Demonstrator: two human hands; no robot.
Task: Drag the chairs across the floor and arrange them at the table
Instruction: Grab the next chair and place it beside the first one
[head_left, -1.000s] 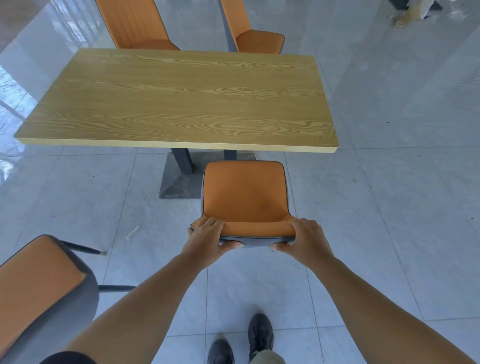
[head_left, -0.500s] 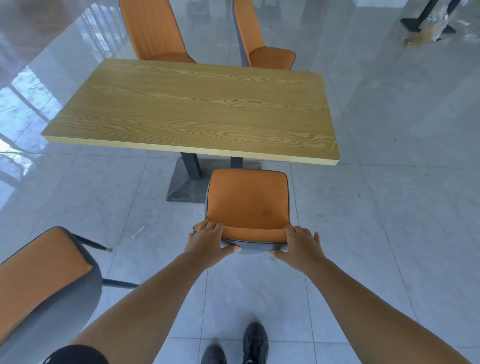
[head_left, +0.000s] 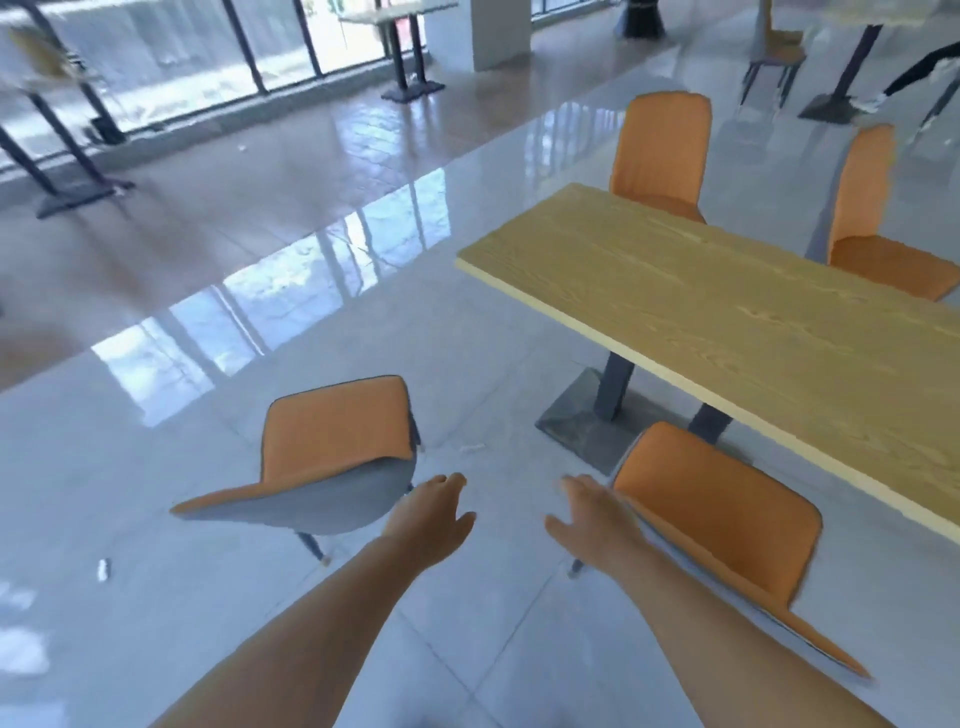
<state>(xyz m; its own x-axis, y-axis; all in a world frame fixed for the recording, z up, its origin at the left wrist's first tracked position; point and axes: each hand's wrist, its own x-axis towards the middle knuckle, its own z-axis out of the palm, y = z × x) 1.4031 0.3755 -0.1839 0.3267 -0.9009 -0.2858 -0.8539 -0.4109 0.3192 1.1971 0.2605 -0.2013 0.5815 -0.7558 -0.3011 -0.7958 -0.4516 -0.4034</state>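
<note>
The wooden table (head_left: 727, 306) stands at the right. An orange chair (head_left: 722, 525) sits at its near side, seat toward the table. A second orange chair (head_left: 332, 447) with a grey shell stands apart on the floor to the left. My left hand (head_left: 434, 519) hovers open just right of that chair's grey back, touching nothing. My right hand (head_left: 592, 519) is open too, beside the left edge of the chair at the table. Two more orange chairs (head_left: 660, 156) (head_left: 878, 234) stand on the table's far side.
Glossy grey floor tiles spread around me, with a small white scrap (head_left: 104, 569) at the left. Other tables on dark pedestal bases (head_left: 78, 197) (head_left: 413, 91) stand farther back near the windows. A white pillar (head_left: 498, 31) rises behind, and more furniture stands at the far right.
Both hands have let go of the chair at the table and opened. My view has swung left, bringing the loose chair toward the middle.
</note>
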